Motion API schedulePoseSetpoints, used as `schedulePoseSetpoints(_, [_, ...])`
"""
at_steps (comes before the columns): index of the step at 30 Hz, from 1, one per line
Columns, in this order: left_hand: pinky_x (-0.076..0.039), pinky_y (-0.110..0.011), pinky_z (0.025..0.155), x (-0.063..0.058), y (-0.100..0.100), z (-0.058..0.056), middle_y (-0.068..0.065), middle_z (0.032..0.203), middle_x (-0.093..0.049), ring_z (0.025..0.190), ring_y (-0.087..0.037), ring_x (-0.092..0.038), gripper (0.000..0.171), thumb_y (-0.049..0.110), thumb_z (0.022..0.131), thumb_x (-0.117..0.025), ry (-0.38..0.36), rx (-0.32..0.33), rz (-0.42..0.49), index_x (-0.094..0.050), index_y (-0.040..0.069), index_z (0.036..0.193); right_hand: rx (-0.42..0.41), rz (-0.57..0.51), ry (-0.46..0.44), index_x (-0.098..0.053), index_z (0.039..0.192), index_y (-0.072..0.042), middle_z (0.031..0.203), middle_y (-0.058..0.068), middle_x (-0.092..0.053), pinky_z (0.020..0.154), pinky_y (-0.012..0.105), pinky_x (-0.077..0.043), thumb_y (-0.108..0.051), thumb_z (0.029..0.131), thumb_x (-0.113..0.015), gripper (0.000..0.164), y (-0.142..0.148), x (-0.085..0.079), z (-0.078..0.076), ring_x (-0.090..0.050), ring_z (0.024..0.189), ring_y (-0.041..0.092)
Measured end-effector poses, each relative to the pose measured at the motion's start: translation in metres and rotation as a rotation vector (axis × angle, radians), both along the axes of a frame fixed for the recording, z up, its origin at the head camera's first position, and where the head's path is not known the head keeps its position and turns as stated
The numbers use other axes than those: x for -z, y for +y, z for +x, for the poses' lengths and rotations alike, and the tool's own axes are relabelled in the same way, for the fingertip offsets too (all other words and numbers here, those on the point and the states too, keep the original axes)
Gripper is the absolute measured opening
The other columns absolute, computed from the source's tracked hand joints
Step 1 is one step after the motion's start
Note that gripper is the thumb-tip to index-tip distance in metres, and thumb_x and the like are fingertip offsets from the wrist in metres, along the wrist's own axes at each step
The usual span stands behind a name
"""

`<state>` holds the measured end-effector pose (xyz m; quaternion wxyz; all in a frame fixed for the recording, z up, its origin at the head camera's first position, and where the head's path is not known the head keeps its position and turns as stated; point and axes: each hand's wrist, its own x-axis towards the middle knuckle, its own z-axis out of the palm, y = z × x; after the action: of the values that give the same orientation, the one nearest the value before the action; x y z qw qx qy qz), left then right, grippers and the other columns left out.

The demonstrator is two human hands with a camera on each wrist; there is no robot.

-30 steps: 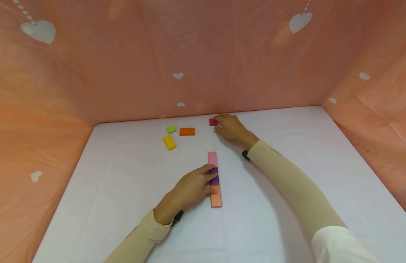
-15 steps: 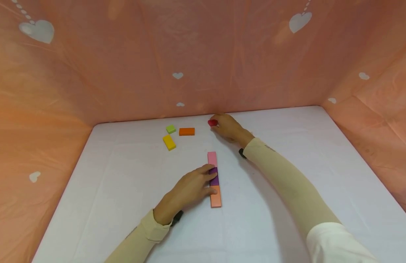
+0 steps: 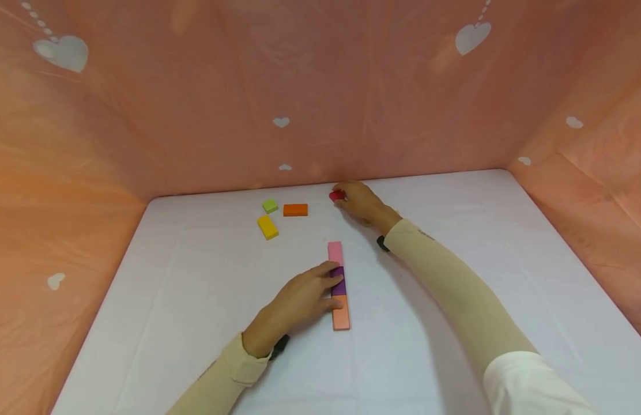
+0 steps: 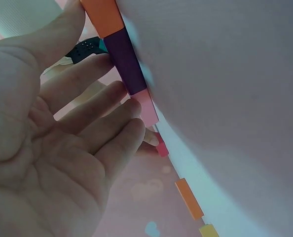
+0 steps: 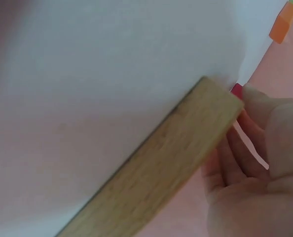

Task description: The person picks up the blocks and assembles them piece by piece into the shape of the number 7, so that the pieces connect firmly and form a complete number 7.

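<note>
A: Your R grip (image 3: pixel 363 200) pinches the red block (image 3: pixel 336 196) b/w thumb & fingers, nr the far edge of the white worktop (image 3: pixel 139 311), just in front of a heart-print backdrop (image 3: pixel 325 69).

B: And your L grip (image 3: pixel 302 294)? Relaxed, not clenched; fingers extended, resting against three blocks set end to end.

A: Order, far to near: pink block (image 3: pixel 335 252), purple block (image 3: pixel 339 288), peach block (image 3: pixel 342 320). Your fingers touch pink & purple, thumb's on peach.

B: Far side, to the L of the red: orange block (image 3: pixel 296 210), then lime block (image 3: pixel 270 206) beside it, w/ the yellow block (image 3: pixel 268 227) a bit closer to you.

A: R wrist view adds a blurred wood bar (image 5: pixel 161 158) nr your R grip; can't tell if they touch.

B: Tan sleeves (image 3: pixel 450 271) cover both your forearms.
</note>
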<state>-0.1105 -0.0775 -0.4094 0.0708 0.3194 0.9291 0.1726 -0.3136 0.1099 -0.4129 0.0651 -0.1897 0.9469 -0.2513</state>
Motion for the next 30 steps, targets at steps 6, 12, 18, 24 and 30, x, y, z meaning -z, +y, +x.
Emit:
schedulePoseSetpoints(6, [-0.045,-0.036,0.112,0.0005,0.0,0.0003,-0.007,0.15,-0.05,0.137,-0.023,-0.052,0.057,0.036,0.088,-0.075,0.008,0.007,-0.007,-0.061,0.007,0.136,-0.01,0.015,0.006,-0.055,0.139,-0.008,0.138,0.01,-0.053,0.111,0.039,-0.045,-0.028,0.099,-0.062,0.045,0.0008,0.0032,-0.0014,-0.053,0.119,0.025])
schedulePoseSetpoints(12, [-0.046,-0.036,0.111,-0.0007,-0.0002,0.0003,-0.007,0.15,-0.05,0.136,-0.023,-0.052,0.055,0.033,0.089,-0.075,-0.006,0.002,0.018,-0.061,0.007,0.136,-0.014,0.006,0.008,-0.056,0.138,-0.009,0.135,0.009,-0.054,0.111,0.041,-0.045,-0.028,0.099,-0.063,0.044,0.0022,0.0028,-0.0015,-0.052,0.119,0.026])
schedulePoseSetpoints(18, [-0.046,-0.036,0.111,-0.001,-0.0018,0.0004,-0.007,0.15,-0.05,0.136,-0.023,-0.053,0.055,0.032,0.089,-0.075,-0.003,-0.002,0.009,-0.061,0.007,0.136,-0.007,-0.009,-0.005,-0.055,0.138,-0.01,0.136,0.009,-0.055,0.111,0.04,-0.045,-0.028,0.099,-0.062,0.044,-0.0004,0.0019,-0.0022,-0.053,0.118,0.024])
schedulePoseSetpoints(24, [-0.045,-0.036,0.112,0.0001,-0.0019,0.0003,-0.007,0.15,-0.049,0.137,-0.023,-0.052,0.055,0.033,0.089,-0.074,-0.006,0.0,0.011,-0.061,0.007,0.136,0.025,-0.051,-0.045,-0.054,0.139,-0.009,0.135,0.008,-0.055,0.11,0.039,-0.047,-0.025,0.098,-0.063,0.045,-0.001,0.0014,-0.0024,-0.052,0.116,0.024])
schedulePoseSetpoints(30, [-0.046,-0.036,0.112,-0.0003,-0.0017,0.0002,-0.007,0.151,-0.049,0.137,-0.023,-0.052,0.056,0.034,0.089,-0.074,-0.009,-0.002,0.018,-0.061,0.007,0.136,0.03,-0.052,-0.055,-0.053,0.14,-0.009,0.137,0.008,-0.054,0.111,0.04,-0.045,-0.025,0.099,-0.062,0.045,-0.0001,0.0014,-0.0049,-0.051,0.119,0.023])
